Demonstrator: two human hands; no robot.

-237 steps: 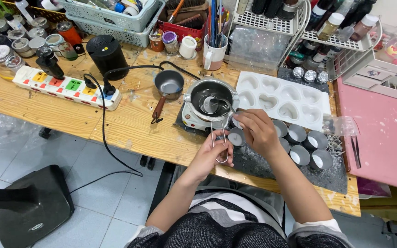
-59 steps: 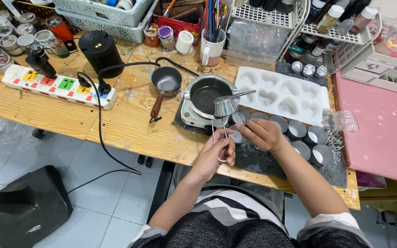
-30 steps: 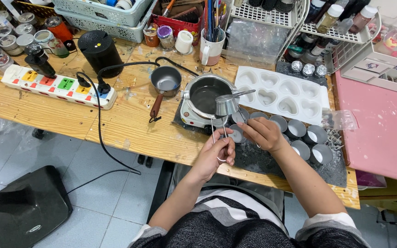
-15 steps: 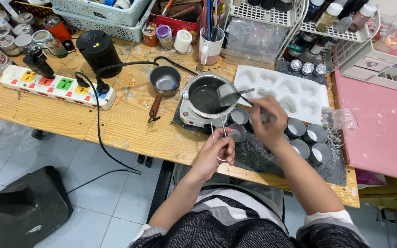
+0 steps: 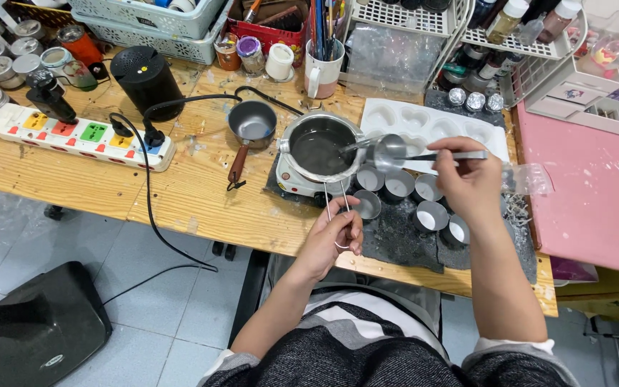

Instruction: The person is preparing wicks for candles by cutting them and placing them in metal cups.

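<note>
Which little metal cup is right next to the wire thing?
The small cup nearest the left hand; it sits apart, beside the wire tongs, lower-left of the others.

Two hands at a candle-making bench

The right hand (image 5: 471, 183) grips the long handle of a small metal ladle (image 5: 390, 150), its bowl held above the row of small metal cups (image 5: 399, 184), just beside the steel pot (image 5: 319, 148) on its little hotplate. The left hand (image 5: 334, 236) pinches metal tongs (image 5: 338, 215) near one cup (image 5: 367, 206). A white heart-shaped mould (image 5: 431, 123) lies behind.
</note>
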